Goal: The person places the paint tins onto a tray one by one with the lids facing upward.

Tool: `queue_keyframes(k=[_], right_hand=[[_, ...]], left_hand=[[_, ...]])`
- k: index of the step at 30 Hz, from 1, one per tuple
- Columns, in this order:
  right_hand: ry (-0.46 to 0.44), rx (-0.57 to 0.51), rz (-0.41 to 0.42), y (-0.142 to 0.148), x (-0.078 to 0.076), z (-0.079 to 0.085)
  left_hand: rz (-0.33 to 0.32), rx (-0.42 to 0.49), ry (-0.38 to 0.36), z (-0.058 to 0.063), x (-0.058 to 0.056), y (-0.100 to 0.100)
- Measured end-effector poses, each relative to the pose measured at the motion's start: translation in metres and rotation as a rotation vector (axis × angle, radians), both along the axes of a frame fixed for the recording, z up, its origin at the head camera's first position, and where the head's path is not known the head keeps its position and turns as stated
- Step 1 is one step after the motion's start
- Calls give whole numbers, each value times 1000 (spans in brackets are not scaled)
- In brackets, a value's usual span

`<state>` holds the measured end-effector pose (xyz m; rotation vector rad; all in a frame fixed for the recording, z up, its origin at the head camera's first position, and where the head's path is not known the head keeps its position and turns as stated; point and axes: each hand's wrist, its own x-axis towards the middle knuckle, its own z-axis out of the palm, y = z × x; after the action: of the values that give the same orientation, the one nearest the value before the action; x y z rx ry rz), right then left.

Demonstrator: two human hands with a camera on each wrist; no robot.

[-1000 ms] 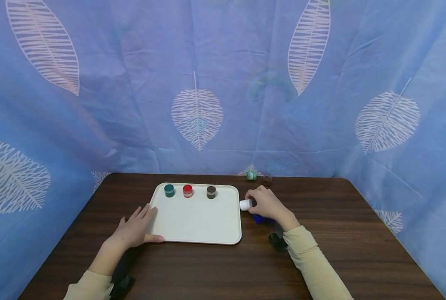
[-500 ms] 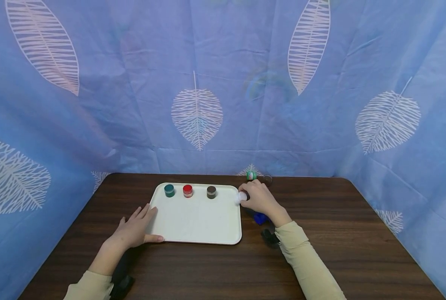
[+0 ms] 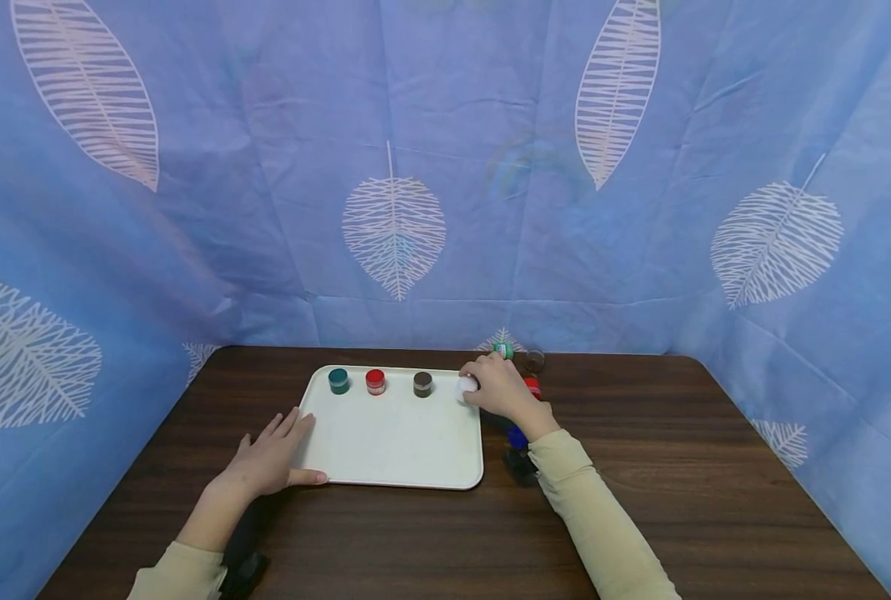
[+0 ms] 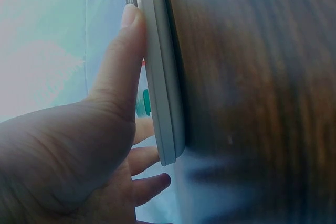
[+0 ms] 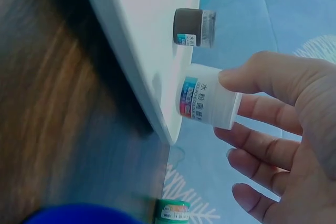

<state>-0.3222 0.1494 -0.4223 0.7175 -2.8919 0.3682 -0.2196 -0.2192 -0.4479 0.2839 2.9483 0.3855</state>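
Note:
My right hand [image 3: 501, 388] pinches a white gouache paint jar [image 5: 202, 98] by its lid end, between thumb and fingers. In the head view the jar is over the far right corner of the cream tray [image 3: 392, 442], partly covered by my fingers. The right wrist view has its base right at the tray's surface. A dark green jar [image 3: 338, 382], a red jar [image 3: 375, 382] and a brown jar [image 3: 422, 384] stand in a row along the tray's far side. My left hand [image 3: 267, 457] rests at the tray's near left corner, fingers spread and thumb along the front rim.
Right of the tray, a green jar [image 3: 503, 350], a dark jar [image 3: 535, 361], a red-lidded jar [image 3: 533, 387] and a blue jar [image 3: 518, 437] are on the brown wooden table [image 3: 678, 467]. A blue leaf-patterned curtain [image 3: 475, 250] hangs behind.
My right hand has carried the white jar leftward and away from me, from beside the tray to its far right corner. The jar has turned from sideways to upright. My left hand has stayed put.

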Motion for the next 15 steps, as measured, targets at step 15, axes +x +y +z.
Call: queue_keyframes(k=[15], right_hand=[[-42, 68, -30, -13, -16, -5]], left_hand=[[3, 2, 6, -5, -1, -1]])
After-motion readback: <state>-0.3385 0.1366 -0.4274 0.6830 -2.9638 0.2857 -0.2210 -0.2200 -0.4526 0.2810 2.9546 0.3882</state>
